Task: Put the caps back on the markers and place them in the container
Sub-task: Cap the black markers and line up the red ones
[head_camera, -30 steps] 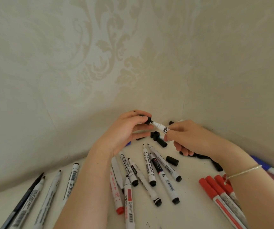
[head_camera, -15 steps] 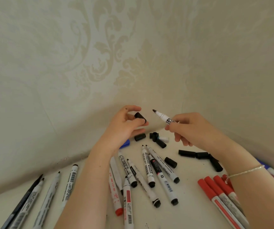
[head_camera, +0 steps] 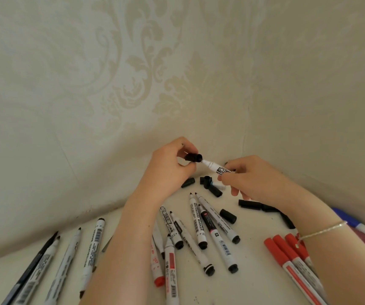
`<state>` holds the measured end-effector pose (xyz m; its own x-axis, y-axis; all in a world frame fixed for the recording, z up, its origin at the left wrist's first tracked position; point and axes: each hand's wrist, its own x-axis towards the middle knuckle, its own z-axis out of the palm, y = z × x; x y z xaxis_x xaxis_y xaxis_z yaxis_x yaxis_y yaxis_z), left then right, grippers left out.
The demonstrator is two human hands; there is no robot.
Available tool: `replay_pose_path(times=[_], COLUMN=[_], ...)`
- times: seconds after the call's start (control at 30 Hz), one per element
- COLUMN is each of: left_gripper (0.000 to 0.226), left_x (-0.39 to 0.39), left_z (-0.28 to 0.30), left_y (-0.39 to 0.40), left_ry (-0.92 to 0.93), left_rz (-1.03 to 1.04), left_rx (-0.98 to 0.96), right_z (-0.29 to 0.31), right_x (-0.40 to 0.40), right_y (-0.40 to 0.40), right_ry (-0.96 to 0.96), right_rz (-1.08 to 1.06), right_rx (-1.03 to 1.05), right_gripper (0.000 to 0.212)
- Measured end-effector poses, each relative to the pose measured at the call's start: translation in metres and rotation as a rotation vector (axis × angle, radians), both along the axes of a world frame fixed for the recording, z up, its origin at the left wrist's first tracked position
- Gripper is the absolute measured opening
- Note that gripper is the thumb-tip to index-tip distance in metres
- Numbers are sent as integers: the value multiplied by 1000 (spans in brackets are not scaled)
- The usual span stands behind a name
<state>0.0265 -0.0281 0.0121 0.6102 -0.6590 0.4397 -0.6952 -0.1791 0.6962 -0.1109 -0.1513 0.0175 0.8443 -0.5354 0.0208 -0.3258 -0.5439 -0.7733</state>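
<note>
My left hand (head_camera: 168, 170) pinches a black cap (head_camera: 193, 157) between thumb and fingertips, fingers curled round it. My right hand (head_camera: 248, 180) grips the white marker (head_camera: 215, 167) by its barrel, fingers wrapped round the label end. Cap mouth sits right over the marker's tip — the tip is hidden, so I cannot tell how far the cap is seated. Both held in the air, above the far corner of the white table (head_camera: 252, 252), near the patterned wall (head_camera: 133, 73).

On the table below: loose black caps (head_camera: 227, 215) scattered near the corner, a fan of uncapped black markers (head_camera: 199, 221) between my forearms, more uncapped ones (head_camera: 91, 247) to the left, red-capped markers (head_camera: 287, 256) under my right wrist — bracelet (head_camera: 322, 229) on it.
</note>
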Motion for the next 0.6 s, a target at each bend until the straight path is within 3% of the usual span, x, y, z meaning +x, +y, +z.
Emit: replay_pose_path(times=[0.17,0.27,0.4,0.5,0.6], left_gripper=[25,26,21,9,25], left_x=[1,1,-1,-3,-7], left_z=[1,-1,2,5,4], left_y=[2,0,2,6,3], left_ry=[-148,-134,167,531,751], left_rz=[-31,-67,-171,-291,-334], left_rx=[60,96,91,-38,-175], right_z=[-4,-4,-3,-1,1], right_x=[0,1,1,0,3], right_y=[0,1,-1,1,8], right_ry=[17,-16,-86,-166,-238], right_rz=[-4,13,34,57,70], right_rx=[-57,-89,-88,-72,-91], right_gripper=[13,13,14,23,23])
